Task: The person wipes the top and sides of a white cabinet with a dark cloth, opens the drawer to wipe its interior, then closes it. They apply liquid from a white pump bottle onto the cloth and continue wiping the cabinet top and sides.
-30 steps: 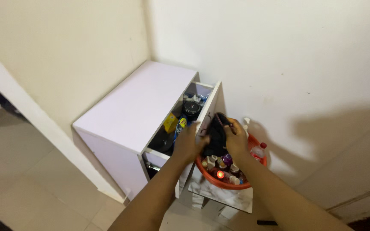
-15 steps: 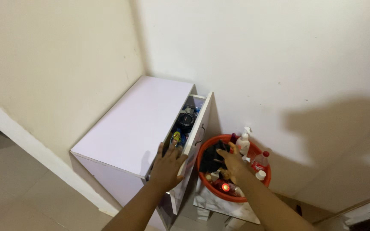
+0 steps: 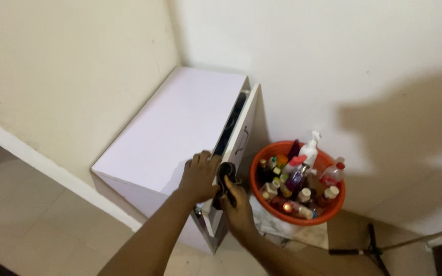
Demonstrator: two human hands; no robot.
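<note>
I see my left hand laid flat over the front corner of the white cabinet, fingers spread and gripping nothing, its fingertips at the top edge of the drawer. My right hand is curled closed around a dark, soft bundle, maybe cloth or a strap, though I cannot tell which. It holds the bundle right at the near end of the drawer's narrow gap, just beside my left fingers.

The drawer stands only a little way out from the cabinet; a dark slit shows along its length, and I cannot make out what lies inside. Its front panel carries a thin handle, which neither hand touches.

As I judge it, the work is about halfway: the dark bundle is up at the drawer's mouth but not yet inside, and the drawer is not pushed flush. What seems left is getting the bundle fully into the gap, letting go of it, and closing the drawer.

The orange basket sits on the floor just beside the cabinet's front, against the wall, crowded with small bottles, a white pump bottle and a clear bottle with a red cap. Neither hand is in it.
</note>
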